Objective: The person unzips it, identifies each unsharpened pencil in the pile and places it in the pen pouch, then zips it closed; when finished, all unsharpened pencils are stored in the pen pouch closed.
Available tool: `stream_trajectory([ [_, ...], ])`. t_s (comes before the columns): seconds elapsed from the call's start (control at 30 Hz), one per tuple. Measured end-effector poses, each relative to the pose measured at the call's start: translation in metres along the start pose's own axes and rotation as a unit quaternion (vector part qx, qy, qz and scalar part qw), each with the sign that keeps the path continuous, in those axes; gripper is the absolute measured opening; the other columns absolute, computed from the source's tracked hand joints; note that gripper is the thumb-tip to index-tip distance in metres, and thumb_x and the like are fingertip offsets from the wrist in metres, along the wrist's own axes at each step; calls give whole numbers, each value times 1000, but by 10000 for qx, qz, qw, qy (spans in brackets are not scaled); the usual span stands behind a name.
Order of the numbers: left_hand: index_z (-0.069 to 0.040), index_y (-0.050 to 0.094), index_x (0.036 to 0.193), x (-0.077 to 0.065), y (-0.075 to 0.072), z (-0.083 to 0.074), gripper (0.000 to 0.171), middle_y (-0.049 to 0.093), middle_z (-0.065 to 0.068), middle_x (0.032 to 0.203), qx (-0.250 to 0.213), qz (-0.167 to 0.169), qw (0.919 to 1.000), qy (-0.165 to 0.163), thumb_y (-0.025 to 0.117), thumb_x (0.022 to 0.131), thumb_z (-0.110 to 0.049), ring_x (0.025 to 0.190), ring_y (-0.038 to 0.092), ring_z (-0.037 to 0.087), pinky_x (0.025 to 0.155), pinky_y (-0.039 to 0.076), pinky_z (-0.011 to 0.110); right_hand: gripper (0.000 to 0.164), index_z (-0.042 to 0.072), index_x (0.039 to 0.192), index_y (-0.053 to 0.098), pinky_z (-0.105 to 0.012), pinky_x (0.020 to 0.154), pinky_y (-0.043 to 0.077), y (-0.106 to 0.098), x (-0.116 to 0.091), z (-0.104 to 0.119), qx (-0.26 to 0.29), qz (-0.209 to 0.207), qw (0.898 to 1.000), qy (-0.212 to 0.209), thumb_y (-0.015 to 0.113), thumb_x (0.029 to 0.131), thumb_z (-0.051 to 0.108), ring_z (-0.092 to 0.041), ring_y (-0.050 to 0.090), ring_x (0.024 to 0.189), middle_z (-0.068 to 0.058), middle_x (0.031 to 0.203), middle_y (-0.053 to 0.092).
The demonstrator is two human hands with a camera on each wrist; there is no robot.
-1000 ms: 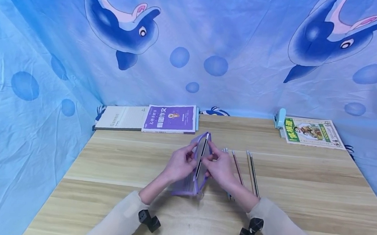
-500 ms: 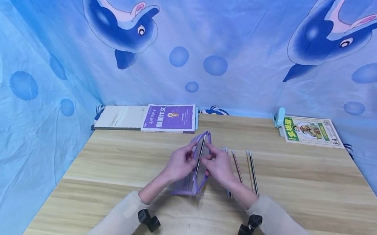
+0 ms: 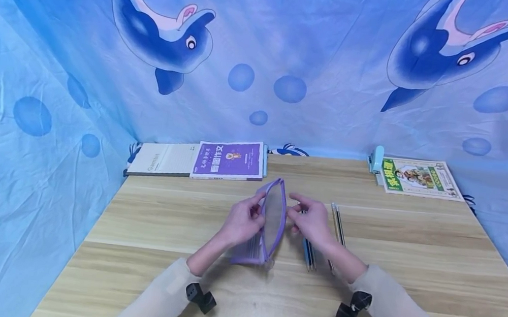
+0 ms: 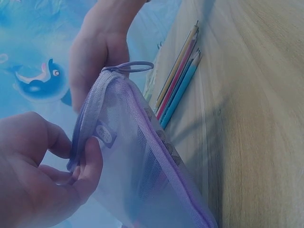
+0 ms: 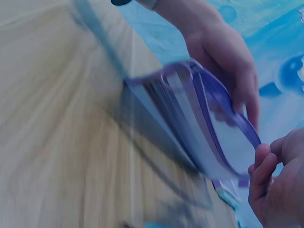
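My left hand (image 3: pixel 244 221) pinches one side of the rim of a translucent mesh pencil pouch (image 4: pixel 137 161) with purple zip edging. The pouch (image 3: pixel 274 216) stands with its mouth spread wide; dark stripes show through its wall in the right wrist view. My right hand (image 3: pixel 314 223) is just right of the mouth, index finger extended, with nothing seen in its fingers; in the right wrist view this hand (image 5: pixel 282 183) lies close to the zip edge, and contact cannot be told. Under and beside it, several pencils (image 3: pixel 308 254) lie on the table, partly hidden by hand and forearm.
More pencils (image 3: pixel 338 223) lie right of the right hand. At the back left are a notebook (image 3: pixel 162 159) and a purple book (image 3: pixel 228 160). A light blue stapler-like object (image 3: pixel 377 159) and a green-and-white book (image 3: pixel 422 178) sit back right. A dolphin-print cloth (image 3: pixel 264 52) hangs behind.
The black pencil that my right hand held in the pouch mouth is no longer seen there. The right hand has moved out to the right. The left hand keeps its hold.
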State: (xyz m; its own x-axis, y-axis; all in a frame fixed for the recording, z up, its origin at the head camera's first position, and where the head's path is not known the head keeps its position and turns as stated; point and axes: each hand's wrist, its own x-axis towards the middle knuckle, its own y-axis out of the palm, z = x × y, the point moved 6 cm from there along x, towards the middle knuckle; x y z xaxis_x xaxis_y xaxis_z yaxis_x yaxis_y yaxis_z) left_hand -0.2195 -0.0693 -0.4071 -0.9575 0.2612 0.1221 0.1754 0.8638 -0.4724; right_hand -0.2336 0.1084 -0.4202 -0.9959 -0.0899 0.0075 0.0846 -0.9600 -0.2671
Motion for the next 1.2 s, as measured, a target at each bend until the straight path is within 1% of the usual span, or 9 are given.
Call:
stream_trajectory([
  [0.13,8,41,146,0,0,1,66,58,9,88,-29,-12,10000,-14,57,83,9,69,56,17,54,58,28,49,-4,137,56,-22,38,46,-23,1,-7,-146,-16,9999,31,66,90,5,-28,63,53,-13,91,66],
  [0.2,8,41,146,0,0,1,66,58,10,89,-61,-23,10000,-7,57,82,9,68,57,17,54,58,28,48,-6,137,55,-22,39,46,-35,1,-11,-266,-14,9996,10,65,91,4,-30,64,55,-16,91,66],
  [0.3,8,42,146,0,0,0,66,58,10,89,-85,-44,10000,21,56,82,9,68,57,17,54,58,28,48,-7,137,54,-24,41,48,-53,2,-17,-483,-37,9988,44,64,91,4,-29,64,55,-18,90,65],
  [0.43,8,42,146,0,-1,-1,65,58,10,88,-46,-64,9999,79,57,82,9,68,57,16,53,58,28,49,-9,138,52,-25,43,51,-71,1,-26,-779,-46,9968,148,62,91,3,-26,65,58,-15,88,63],
  [0.5,8,43,145,0,-1,-1,65,59,9,88,-15,-74,9999,83,57,82,8,68,57,16,53,57,28,48,-11,136,52,-24,43,50,-78,-1,-29,-949,-49,9955,58,62,91,2,-28,66,59,-15,86,63],
  [0.67,7,44,145,0,-1,1,64,59,8,88,67,-90,9999,49,58,82,8,70,57,16,54,57,27,46,-16,132,53,-24,43,48,-87,-7,-36,-1457,-47,9891,-207,63,89,-1,-31,67,60,-16,84,67],
  [0.77,7,44,145,0,-1,0,64,59,9,88,98,-79,9999,71,58,83,8,70,56,16,55,57,27,47,-15,131,54,-25,45,50,-90,-10,-39,-1760,-1,9842,-197,62,87,-3,-29,67,59,-15,84,68],
  [0.87,8,44,145,1,0,0,64,59,9,88,78,-59,9999,88,57,83,8,70,56,16,55,57,27,48,-15,132,53,-25,44,47,-92,-12,-42,-1966,70,9803,-197,61,86,-3,-27,66,59,-15,83,68],
  [1.2,8,44,145,1,0,1,63,59,9,90,97,-44,9999,29,57,83,7,72,57,16,55,57,26,53,-16,133,52,-24,41,42,-92,-16,-46,-2239,139,9741,-278,60,82,-4,-23,65,55,-13,80,69],
])
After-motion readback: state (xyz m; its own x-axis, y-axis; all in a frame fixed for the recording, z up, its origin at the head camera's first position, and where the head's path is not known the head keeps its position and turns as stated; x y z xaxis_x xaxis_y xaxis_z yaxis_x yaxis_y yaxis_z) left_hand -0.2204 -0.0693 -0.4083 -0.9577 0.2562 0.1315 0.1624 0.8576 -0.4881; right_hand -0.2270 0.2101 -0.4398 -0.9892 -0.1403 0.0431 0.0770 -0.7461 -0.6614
